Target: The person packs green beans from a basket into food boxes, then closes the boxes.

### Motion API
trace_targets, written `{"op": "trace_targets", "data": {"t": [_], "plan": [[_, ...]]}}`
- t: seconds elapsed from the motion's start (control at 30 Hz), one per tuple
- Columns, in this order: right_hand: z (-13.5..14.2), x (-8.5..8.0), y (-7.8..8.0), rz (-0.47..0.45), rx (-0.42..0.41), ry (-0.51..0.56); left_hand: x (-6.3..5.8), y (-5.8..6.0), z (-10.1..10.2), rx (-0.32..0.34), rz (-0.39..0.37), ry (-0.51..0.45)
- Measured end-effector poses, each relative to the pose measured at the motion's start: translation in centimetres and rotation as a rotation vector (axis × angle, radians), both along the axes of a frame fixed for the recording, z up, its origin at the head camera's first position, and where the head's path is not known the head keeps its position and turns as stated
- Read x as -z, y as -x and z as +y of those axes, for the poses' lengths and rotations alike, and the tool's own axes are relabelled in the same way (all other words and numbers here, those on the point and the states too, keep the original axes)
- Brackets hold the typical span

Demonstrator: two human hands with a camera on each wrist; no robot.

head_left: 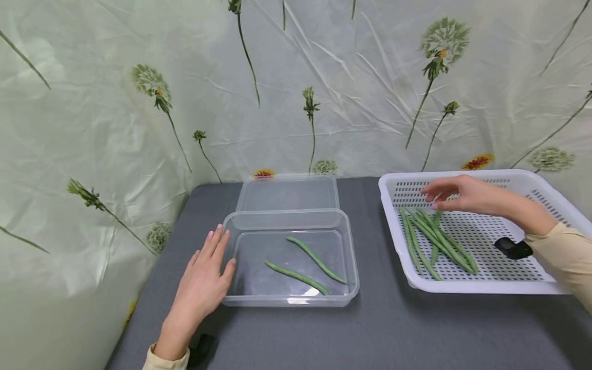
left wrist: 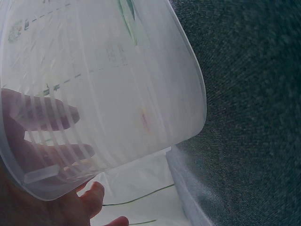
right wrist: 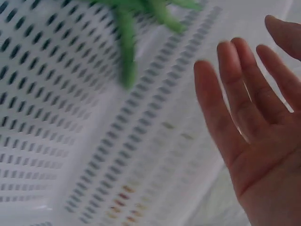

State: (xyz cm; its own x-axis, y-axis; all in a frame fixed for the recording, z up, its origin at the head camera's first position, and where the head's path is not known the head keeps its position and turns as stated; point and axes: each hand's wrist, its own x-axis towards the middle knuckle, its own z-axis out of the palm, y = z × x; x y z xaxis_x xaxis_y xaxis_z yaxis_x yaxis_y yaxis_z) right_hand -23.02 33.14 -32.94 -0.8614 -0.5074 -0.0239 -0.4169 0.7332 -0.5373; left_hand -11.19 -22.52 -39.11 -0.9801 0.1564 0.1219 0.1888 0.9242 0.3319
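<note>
My left hand (head_left: 203,280) rests with straight fingers along the left side of a clear plastic container (head_left: 290,301). In the left wrist view its fingers show through the container wall (left wrist: 117,94). Two green beans, a rear one (head_left: 316,259) and a front one (head_left: 296,276), lie apart on the container's floor. Above a white perforated basket (head_left: 485,288), my right hand (head_left: 472,194) hovers with loosely bent fingers and nothing between them. Just under it, several green beans (head_left: 439,239) lie in a loose bunch at the basket's left. The right wrist view shows the bare palm (right wrist: 268,155) beside the bean tips.
A clear flat lid (head_left: 289,192) lies behind the container, near the table's back edge. Grey cloth (head_left: 370,334) covers the table. Behind and to the left hangs a pale curtain (head_left: 277,103) printed with flowers. A dark wrist device (head_left: 513,248) sits at my right cuff.
</note>
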Motion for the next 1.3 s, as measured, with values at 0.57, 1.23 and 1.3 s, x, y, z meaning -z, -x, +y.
{"op": "trace_targets", "data": {"t": [0.57,1.23,1.3], "plan": [[3.1,3.8,2.3,-0.456,-0.010,0.188,-0.3,0.0,0.1,-0.009,-0.005,0.000],[2.2,5.0,2.4,-0.599,-0.082,0.075,-0.1,0.1,0.1,-0.020,-0.002,0.000],[2.3,4.8,2.3,-0.620,-0.056,0.091,-0.2,0.1,0.1,-0.021,-0.004,-0.001]]}}
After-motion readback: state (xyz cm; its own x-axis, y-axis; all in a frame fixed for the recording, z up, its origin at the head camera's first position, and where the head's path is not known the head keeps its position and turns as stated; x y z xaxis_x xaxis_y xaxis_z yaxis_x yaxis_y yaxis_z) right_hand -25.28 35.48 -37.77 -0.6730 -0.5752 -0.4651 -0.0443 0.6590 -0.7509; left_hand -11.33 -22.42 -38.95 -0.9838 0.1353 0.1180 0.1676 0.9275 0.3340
